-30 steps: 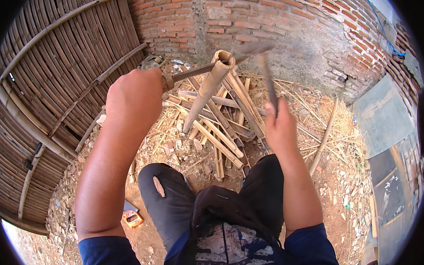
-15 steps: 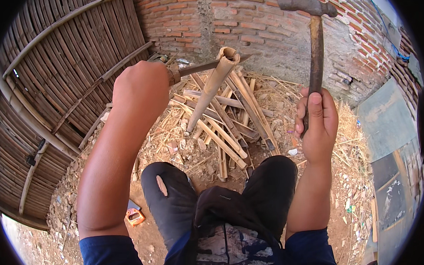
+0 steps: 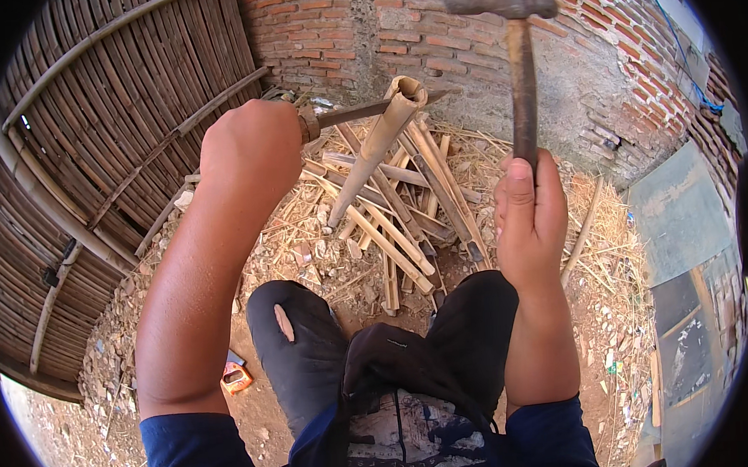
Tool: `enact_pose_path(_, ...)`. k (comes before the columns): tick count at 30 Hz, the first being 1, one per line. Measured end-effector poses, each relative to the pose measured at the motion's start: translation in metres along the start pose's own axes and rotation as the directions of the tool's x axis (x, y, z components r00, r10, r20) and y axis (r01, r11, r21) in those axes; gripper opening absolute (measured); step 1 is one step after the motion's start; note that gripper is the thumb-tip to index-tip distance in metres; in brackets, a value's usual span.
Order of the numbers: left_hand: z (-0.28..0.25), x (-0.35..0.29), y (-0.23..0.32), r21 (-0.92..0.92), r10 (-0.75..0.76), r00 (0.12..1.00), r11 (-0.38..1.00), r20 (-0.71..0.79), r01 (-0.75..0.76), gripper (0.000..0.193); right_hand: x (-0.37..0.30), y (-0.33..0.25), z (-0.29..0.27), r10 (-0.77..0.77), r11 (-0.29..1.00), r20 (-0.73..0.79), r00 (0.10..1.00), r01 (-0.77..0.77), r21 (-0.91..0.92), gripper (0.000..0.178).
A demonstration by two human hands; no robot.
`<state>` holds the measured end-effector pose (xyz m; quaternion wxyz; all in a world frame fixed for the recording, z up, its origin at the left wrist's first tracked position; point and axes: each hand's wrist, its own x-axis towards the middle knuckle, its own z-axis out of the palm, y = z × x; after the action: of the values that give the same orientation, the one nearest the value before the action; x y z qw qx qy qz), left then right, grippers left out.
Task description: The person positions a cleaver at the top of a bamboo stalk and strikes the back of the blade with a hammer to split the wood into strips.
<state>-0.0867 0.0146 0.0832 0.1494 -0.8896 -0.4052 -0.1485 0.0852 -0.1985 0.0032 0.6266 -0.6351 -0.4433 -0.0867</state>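
Head view: left hand (image 3: 249, 151) shut tight on a blade (image 3: 369, 110) laid across the bamboo pole (image 3: 374, 150) top, upper middle. Right hand (image 3: 528, 218) squeezing a hammer (image 3: 517, 60), raised high. Could miss the blade and hit knuckles, or slip.

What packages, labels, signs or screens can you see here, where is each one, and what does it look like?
Small box-like package: on the dirt by the person's left knee, orange with a pale patch, partly hidden by the forearm.
No signs or screens show.
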Motion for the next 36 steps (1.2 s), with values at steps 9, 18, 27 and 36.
enact_pose_path(9, 0.002, -0.001, 0.007, 0.02, 0.062, 0.998, 0.998, -0.008, -0.062, 0.019, -0.011, 0.022, 0.036, 0.103, 0.971, 0.309, 0.945, -0.029, -0.236, 0.032)
enact_pose_path(18, 0.002, 0.002, 0.011, -0.008, 0.059, 0.998, 0.998, -0.002, -0.059, 0.018, -0.029, 0.025, 0.032, -0.02, 0.963, 0.058, 0.998, 0.035, -0.268, 0.028)
enact_pose_path(27, 0.007, -0.001, 0.006, -0.033, 0.022, 0.999, 0.999, 0.028, -0.021, 0.018, -0.015, 0.016, 0.008, 0.015, 1.0, -0.028, 0.999, -0.015, 0.025, 0.029)
enact_pose_path(36, 0.016, 0.003, 0.003, -0.011, 0.007, 1.0, 1.0, 0.018, -0.007, 0.017, -0.012, 0.015, 0.015, -0.006, 0.979, 0.231, 0.973, 0.052, -0.195, 0.025)
